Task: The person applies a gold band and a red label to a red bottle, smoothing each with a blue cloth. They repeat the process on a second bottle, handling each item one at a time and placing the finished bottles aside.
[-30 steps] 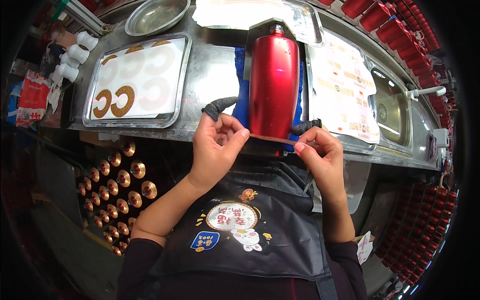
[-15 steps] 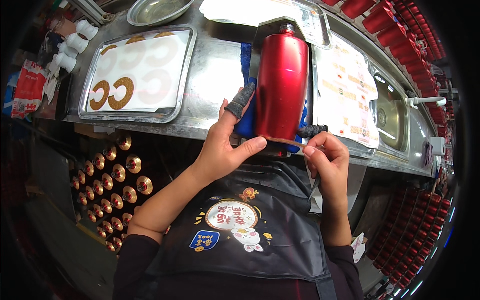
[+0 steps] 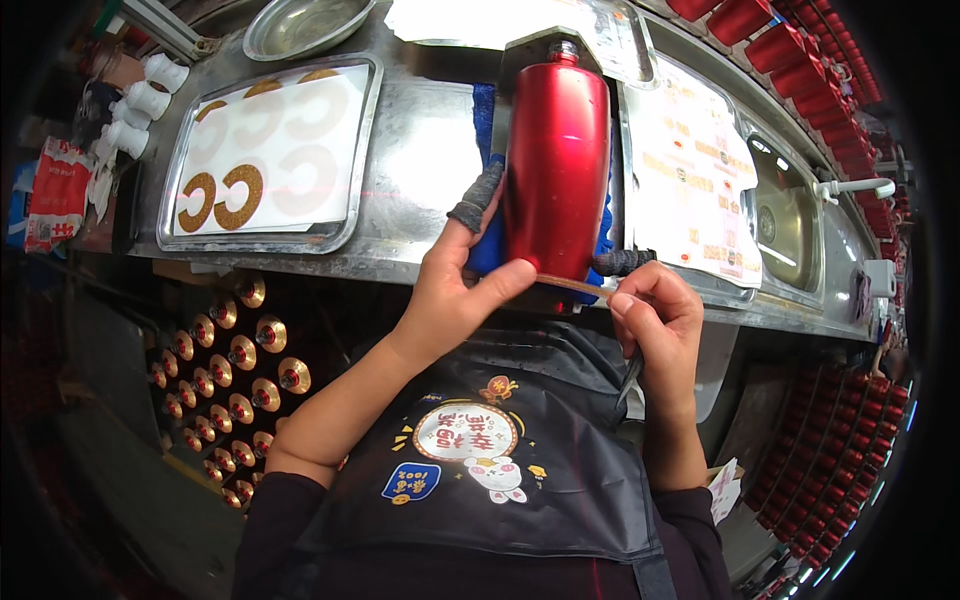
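Observation:
A glossy red bottle lies on its side on blue cloth, its neck away from me and its base near the counter's front edge. My left hand grips its left side, the forefinger in a dark finger sleeve and the thumb pressed at the base rim. A thin brownish-gold strip runs along that rim, from my left thumb to my right hand. My right thumb and forefinger pinch the strip's right end. A dark pointed tool sticks out below my right fingers; its upper part is hidden.
Left stands a metal tray with a sheet of gold C-shaped decals. A metal bowl sits behind it. Printed decal sheets lie on the right, before a sink. Gold-rimmed red pieces fill the space below left.
The strip now looks straighter between my hands. My left thumb has shifted slightly upward and right over the base rim. The bottle seems slightly further left in view.

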`<state>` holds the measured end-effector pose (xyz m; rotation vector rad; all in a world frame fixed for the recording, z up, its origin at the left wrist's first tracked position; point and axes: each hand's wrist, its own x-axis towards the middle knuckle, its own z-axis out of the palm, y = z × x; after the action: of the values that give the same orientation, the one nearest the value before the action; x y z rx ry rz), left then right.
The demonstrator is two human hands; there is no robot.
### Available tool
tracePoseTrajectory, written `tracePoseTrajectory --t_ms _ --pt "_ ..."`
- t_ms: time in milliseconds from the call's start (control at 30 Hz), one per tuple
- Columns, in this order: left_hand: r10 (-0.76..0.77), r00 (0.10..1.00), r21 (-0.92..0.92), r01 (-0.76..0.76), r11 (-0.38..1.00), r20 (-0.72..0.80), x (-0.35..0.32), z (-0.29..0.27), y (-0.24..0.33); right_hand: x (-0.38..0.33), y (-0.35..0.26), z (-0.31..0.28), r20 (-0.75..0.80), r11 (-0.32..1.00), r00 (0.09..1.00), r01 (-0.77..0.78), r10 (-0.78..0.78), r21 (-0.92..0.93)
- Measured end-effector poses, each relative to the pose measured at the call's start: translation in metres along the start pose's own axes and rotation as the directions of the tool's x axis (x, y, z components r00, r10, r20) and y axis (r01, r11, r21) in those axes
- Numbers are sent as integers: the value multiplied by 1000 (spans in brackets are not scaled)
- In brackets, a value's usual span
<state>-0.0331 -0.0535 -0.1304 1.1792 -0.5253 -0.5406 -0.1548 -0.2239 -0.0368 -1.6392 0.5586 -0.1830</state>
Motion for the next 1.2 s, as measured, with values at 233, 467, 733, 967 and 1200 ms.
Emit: tracePoseTrajectory --t_ms 233,467,733,967,1200 --pt "-126 992 -250 127 960 21 -5 -6 5 -3 1 -5 -8 997 998 -57 57 46" --pt "29 1000 42 -29 999 -12 -5 11 2 -7 1 -7 -17 986 997 -76 79 146" --pt "-47 999 -78 46 996 -17 -7 10 5 -8 6 -7 -17 995 999 -45 46 92" --pt "-179 983 -324 156 933 -42 -9 -1 7 -11 5 -5 -24 992 996 -79 82 96" --pt "-52 999 -95 52 994 6 -14 5 7 -11 8 -6 -11 993 998 -64 65 97"
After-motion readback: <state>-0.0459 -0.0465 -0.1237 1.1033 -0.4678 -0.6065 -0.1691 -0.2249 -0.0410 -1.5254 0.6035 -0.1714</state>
